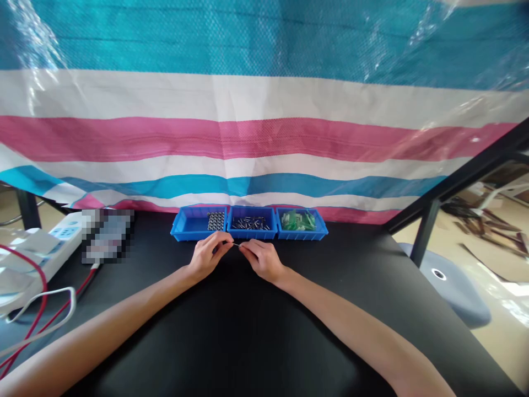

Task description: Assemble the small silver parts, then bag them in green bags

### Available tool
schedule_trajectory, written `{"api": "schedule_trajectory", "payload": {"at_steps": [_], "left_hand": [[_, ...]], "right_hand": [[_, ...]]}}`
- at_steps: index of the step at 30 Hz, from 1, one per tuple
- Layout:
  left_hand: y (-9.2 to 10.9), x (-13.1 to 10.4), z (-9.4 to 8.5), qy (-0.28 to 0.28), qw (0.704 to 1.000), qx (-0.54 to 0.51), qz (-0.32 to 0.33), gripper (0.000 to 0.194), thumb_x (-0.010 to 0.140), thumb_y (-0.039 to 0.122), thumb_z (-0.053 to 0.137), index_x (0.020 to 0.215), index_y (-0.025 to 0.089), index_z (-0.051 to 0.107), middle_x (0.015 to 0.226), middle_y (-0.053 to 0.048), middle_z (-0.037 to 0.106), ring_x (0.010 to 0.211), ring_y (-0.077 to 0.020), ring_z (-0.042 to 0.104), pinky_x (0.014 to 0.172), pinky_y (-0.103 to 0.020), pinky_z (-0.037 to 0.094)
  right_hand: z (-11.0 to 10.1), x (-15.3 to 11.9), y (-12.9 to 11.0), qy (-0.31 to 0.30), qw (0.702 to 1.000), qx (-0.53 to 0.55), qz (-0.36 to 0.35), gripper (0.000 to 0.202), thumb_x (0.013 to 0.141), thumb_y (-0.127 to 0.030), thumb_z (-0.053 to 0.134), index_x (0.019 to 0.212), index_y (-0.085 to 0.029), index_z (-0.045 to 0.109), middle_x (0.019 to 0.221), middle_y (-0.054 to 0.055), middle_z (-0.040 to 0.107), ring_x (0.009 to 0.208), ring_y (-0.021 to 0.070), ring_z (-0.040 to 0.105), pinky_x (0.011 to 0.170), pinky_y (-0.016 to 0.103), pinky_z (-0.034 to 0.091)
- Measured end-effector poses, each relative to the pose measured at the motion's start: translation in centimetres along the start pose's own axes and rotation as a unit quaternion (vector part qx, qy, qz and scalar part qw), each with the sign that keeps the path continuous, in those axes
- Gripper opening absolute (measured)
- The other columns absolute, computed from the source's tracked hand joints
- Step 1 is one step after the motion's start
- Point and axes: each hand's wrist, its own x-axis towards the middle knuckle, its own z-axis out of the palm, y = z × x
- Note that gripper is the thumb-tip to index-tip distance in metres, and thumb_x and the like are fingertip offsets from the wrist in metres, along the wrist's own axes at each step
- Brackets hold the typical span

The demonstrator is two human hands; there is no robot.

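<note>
In the head view, my left hand [210, 255] and my right hand [263, 259] meet just in front of the blue bins. Both are closed in a pinch, with a thin, light metal piece [236, 244] spanning the small gap between the fingertips. Its exact kind is too small to make out. Behind my left hand, the left blue bin [188, 222] has round metal parts [216, 221] set in rows on its right side. Small loose metal pieces like screws [250, 223] lie in the middle bin [253, 236]. Green plastic packets [298, 220] fill the right bin [303, 236].
The bins stand along the back of a black table [223, 336], against a striped plastic sheet [264, 138]. At left are a white power strip [53, 242], red and white cables [41, 309] and a pixelated device [108, 236]. A grey stool [454, 286] stands beyond the right edge.
</note>
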Motion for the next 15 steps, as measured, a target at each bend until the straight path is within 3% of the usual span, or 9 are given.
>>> {"api": "schedule_trajectory", "payload": {"at_steps": [11, 15], "left_hand": [[-0.20, -0.20, 0.12, 0.010, 0.999, -0.019, 0.037, 0.006, 0.088, 0.022, 0.061, 0.091, 0.018, 0.061, 0.095, -0.005, 0.070, 0.065, -0.0090, 0.063, 0.064, -0.020, 0.051], [0.13, -0.55, 0.01, 0.028, 0.998, -0.051, -0.001, 0.005, 0.090, 0.022, 0.055, 0.091, 0.017, 0.054, 0.099, -0.006, 0.072, 0.050, -0.0048, 0.056, 0.056, -0.019, 0.049]], "right_hand": [[0.03, 0.10, -0.03, -0.032, 0.999, -0.003, -0.001, 0.029, 0.100, -0.032, 0.043, 0.094, -0.018, 0.067, 0.084, 0.005, 0.070, 0.073, 0.0142, 0.065, 0.066, 0.023, 0.050], [-0.09, 0.24, -0.15, -0.050, 0.998, -0.034, 0.019, 0.031, 0.099, -0.031, 0.043, 0.084, -0.017, 0.066, 0.078, 0.005, 0.068, 0.067, 0.0133, 0.064, 0.062, 0.022, 0.046]]}}
